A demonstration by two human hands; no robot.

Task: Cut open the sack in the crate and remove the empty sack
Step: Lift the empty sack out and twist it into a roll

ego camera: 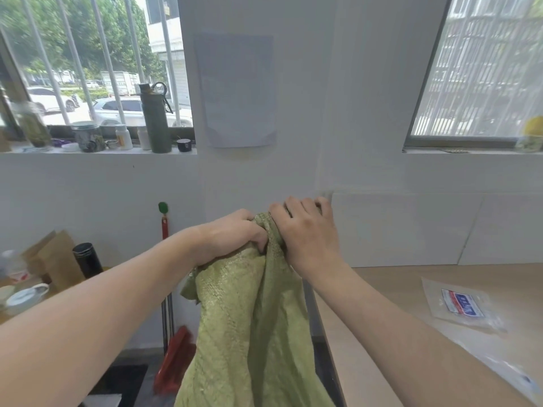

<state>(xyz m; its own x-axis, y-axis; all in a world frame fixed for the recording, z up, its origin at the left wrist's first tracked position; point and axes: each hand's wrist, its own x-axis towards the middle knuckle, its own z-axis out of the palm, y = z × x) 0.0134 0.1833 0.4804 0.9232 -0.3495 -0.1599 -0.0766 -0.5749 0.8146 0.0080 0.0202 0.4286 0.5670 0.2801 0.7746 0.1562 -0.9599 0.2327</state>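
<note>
Green woven-plastic sack (252, 333), limp, neck gripped by left hand (235, 235) and right hand (307, 233) — removal step, apparently; next, lift clear of crate — out of view.

Visible are 2 hands (235, 237) (308, 236), 1 sack (249, 333), 2 windows (88, 69) (482, 69), 1 green bottle (155, 121), 1 black flask (87, 259).
</note>
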